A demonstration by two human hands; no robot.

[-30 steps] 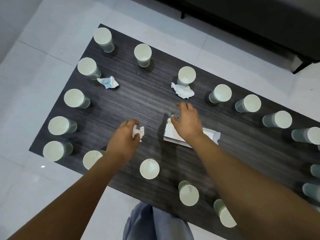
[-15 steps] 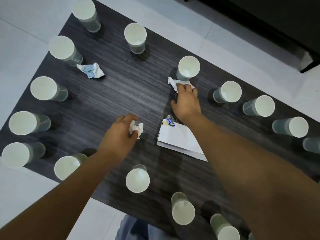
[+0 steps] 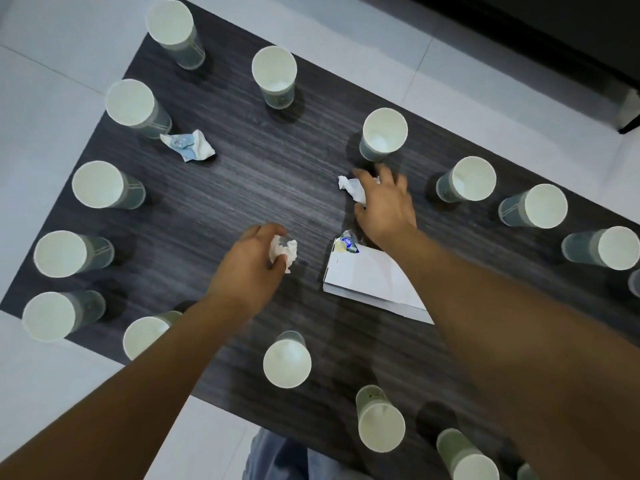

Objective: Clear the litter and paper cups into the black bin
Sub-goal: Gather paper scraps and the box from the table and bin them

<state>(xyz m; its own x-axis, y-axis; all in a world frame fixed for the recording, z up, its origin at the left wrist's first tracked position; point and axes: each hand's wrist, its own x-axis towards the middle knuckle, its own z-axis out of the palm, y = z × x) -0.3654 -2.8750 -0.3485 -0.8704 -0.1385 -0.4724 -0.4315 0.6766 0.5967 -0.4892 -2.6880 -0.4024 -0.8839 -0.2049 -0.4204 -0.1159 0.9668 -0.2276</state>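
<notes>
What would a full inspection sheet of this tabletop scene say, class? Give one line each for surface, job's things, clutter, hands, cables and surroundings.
Surface: dark wood-grain table, low over pale floor tiles.
Job's things: upright paper cups ring the table's edge, such as one cup beyond the right hand; blue-printed crumpled wrapper lies loose at the far left; the black bin is not in view.
Clutter: white folded card partly under the right forearm, a small printed wrapper at its corner.
Hands: left hand pinches a white paper wad; right hand closes over a second wad.
Cables: nothing seen.
Surroundings: dark furniture at the top right.
</notes>
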